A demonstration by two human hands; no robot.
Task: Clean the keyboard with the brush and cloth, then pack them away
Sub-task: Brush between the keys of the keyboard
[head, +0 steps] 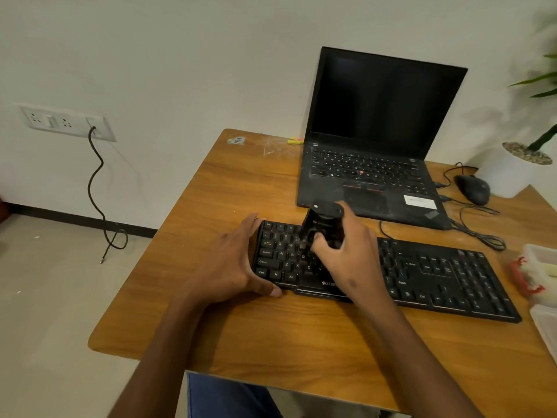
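A black keyboard lies across the wooden table, slanting down to the right. My right hand grips a black brush over the keyboard's left-hand letter keys, with its blurred lower end down at the keys. My left hand holds the keyboard's left end, fingers along the far corner and thumb on the front edge. No cloth shows clearly in view.
An open black laptop stands behind the keyboard. A black mouse and loose cables lie at the right, beside a white plant pot. A clear plastic box with red and white contents sits at the right edge, with another clear container partly seen in front of it.
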